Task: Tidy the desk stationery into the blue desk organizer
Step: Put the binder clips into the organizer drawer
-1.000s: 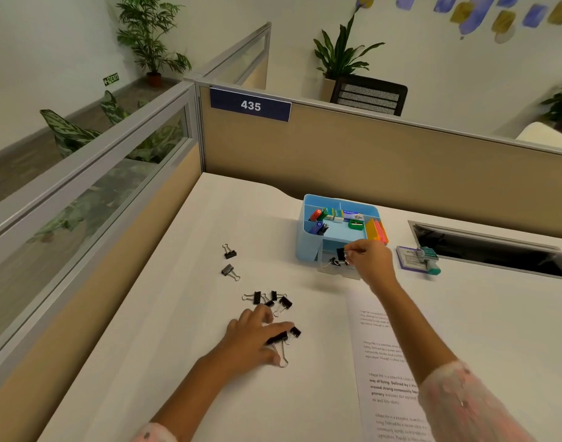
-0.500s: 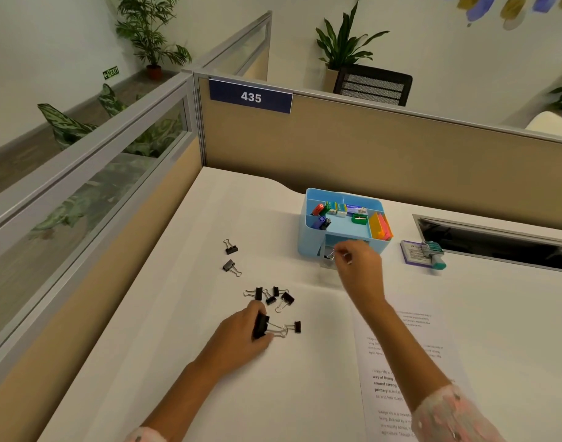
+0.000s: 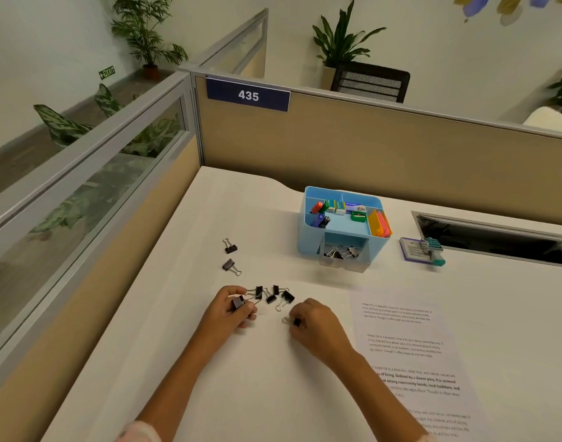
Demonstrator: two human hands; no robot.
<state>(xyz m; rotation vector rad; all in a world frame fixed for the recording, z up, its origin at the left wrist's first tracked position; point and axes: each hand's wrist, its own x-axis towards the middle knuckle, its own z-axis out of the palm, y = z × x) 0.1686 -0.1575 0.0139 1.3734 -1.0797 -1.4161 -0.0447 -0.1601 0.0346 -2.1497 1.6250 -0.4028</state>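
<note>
Pinching a black binder clip (image 3: pixel 238 303) in the curled left hand (image 3: pixel 230 311), another clip (image 3: pixel 296 321) nipped by the right hand (image 3: pixel 316 323) fingertips, loose clips (image 3: pixel 271 295) clustered between and just beyond both hands, two clips (image 3: pixel 341 252) lying in the blue desk organizer (image 3: pixel 308 231) front drawer, further back on white desk (image 3: pixel 177 330).

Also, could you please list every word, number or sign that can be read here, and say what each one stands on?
"435": white digits on the blue nameplate fixed to the top of the partition.
"EXIT": green sign low on the far wall, with an arrow.
Printed sheet on the desk: paragraphs, mostly too small; one bold line seems to read "of living. Defined by a slower pace".
Purple card beside the blue desk organizer: print too small to read.
</note>
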